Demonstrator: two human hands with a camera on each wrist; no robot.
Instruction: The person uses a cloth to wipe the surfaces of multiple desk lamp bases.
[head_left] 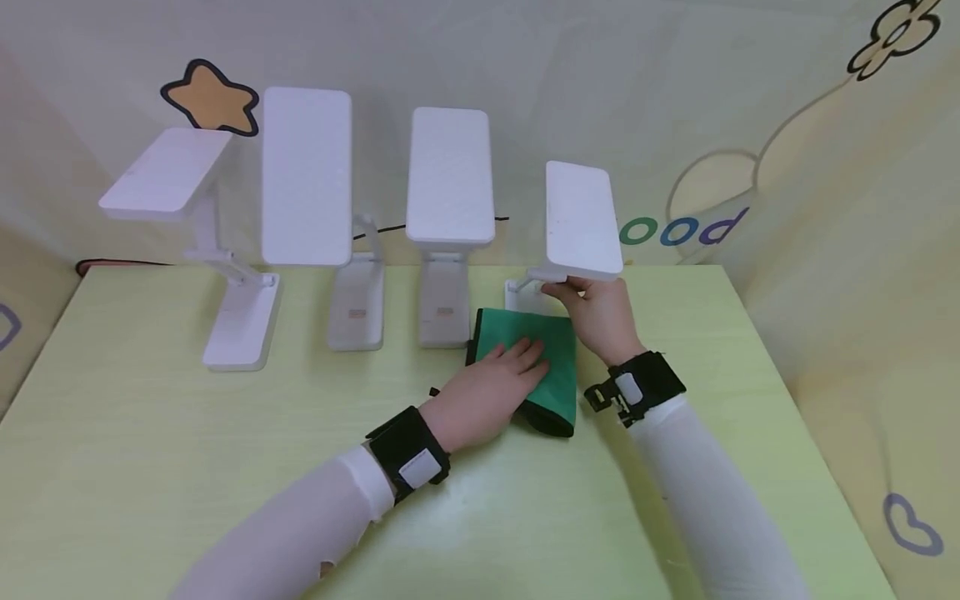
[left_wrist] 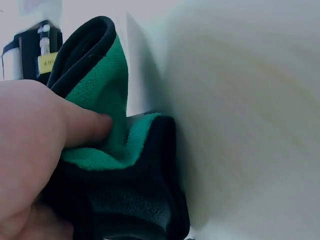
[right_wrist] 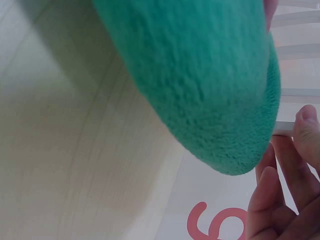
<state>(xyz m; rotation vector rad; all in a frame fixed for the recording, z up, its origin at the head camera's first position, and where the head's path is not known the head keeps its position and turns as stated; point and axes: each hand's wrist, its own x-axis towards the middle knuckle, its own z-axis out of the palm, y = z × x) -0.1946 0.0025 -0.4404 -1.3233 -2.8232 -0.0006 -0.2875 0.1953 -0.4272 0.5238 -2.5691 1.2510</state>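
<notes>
My left hand (head_left: 487, 396) lies over a folded green cloth (head_left: 557, 387) with black edging, its fingers spread across the top. In the left wrist view the thumb (left_wrist: 90, 125) sinks into a fold, so the cloth is held between thumb and fingers. Behind the cloth stands the rightmost white phone stand (head_left: 581, 221), its plate tilted and its base partly covered. My right hand (head_left: 603, 321) reaches under that plate and pinches the stand near its hinge. In the right wrist view, thumb and fingers meet at a thin grey bar (right_wrist: 284, 128).
More white phone stands line the back of the table: one at the far left (head_left: 240, 333), one beside it (head_left: 307, 175) and one in the middle (head_left: 450, 179). A patterned curtain (head_left: 525, 67) hangs behind the pale table (head_left: 187, 467). Dark cable shows at the back edge.
</notes>
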